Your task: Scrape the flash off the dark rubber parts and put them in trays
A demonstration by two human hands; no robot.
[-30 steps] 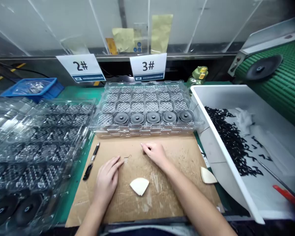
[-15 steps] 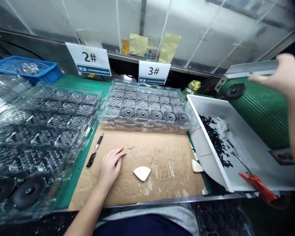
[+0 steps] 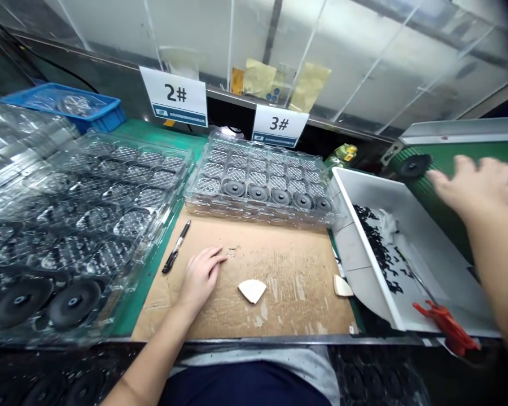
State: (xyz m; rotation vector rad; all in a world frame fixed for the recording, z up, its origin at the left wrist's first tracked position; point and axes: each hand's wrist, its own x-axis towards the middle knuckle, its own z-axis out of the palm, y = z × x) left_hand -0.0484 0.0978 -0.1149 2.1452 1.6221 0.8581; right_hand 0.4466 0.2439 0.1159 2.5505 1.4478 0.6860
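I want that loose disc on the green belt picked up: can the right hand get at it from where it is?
Probably yes. The right hand hovers open over the green belt, and the black disc lies just beyond its fingertips with only bare belt between them; the white bin sits lower, out of the way.

The right hand (image 3: pixel 476 183) is blurred over the green belt (image 3: pixel 449 208), its fingertips running off the right edge. The stacked trays (image 3: pixel 68 225) on the left are cut by the left edge. The small print under the 2# sign (image 3: pixel 174 96) and 3# sign (image 3: pixel 279 125) is too small to read. The black bits (image 3: pixel 376 242) in the white bin (image 3: pixel 364 282) are too small to tell apart.
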